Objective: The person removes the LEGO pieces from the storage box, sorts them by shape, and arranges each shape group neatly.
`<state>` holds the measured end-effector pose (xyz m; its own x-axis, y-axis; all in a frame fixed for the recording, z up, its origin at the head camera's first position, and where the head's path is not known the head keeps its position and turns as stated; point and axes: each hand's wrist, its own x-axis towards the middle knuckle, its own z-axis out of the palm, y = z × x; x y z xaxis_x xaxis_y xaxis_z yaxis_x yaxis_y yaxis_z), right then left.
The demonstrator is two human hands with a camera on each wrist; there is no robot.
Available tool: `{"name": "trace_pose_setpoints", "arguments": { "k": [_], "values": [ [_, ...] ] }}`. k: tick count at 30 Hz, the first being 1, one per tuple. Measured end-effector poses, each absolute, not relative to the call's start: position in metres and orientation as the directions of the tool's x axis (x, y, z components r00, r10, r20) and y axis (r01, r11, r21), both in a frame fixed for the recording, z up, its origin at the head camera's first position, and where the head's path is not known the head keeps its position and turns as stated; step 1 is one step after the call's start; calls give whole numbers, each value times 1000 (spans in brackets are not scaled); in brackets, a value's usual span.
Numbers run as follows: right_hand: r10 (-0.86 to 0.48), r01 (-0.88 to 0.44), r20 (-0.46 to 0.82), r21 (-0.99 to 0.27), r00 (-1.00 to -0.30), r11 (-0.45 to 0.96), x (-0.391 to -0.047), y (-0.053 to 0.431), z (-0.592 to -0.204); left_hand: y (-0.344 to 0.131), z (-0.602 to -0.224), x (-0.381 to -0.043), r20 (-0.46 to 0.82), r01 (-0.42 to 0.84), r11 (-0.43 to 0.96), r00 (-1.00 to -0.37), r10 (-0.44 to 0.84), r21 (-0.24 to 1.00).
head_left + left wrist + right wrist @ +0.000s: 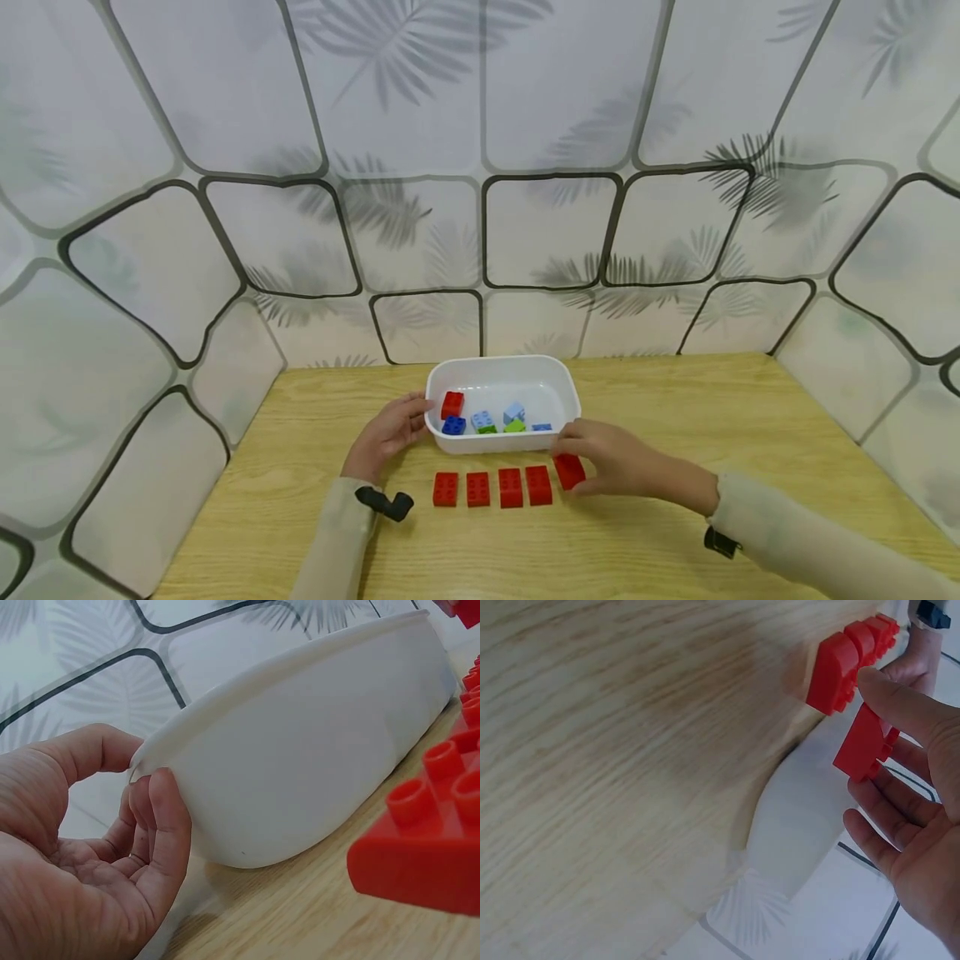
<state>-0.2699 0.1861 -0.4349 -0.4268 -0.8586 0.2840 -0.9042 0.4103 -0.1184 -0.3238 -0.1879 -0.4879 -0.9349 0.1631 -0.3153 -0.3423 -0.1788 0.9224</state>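
My right hand (pixel 611 457) pinches a red toy building brick (pixel 569 472) between thumb and fingers, just in front of the tub's right corner. In the right wrist view that brick (pixel 861 746) is tilted, its studs facing the palm side. My left hand (pixel 390 432) holds the left end of a white plastic tub (pixel 472 446) by its rim; the left wrist view has the fingers (pixel 171 825) curled at the rim. In front of the tub, several red bricks (pixel 510 487) stand in a row on the table, left of the held one.
Inside the tub lie a red brick (pixel 452 405), a dark blue brick (pixel 453 426), light blue bricks (pixel 482 420) and green ones (pixel 514 426), partly hidden by the front wall. The wooden table (pixel 660 392) meets a patterned curtain (pixel 551 250) at the back and sides.
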Motion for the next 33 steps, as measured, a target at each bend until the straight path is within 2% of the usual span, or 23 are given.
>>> {"name": "trace_pose_setpoints", "arguments": {
  "k": [5,10,33],
  "values": [
    [-857,-879,198,-148,-476,453,-267,187,-441,-187,-488,-323,-312,-340,-190,-936,164,921],
    [-856,-869,162,-160,-491,468,-265,186,-445,-188,-489,-323,-295,-330,-196,-937,188,923],
    [-843,-861,179,-141,-507,488,-272,186,-464,-191,-492,-323,-286,-326,-186,-934,212,927]
  ]
}}
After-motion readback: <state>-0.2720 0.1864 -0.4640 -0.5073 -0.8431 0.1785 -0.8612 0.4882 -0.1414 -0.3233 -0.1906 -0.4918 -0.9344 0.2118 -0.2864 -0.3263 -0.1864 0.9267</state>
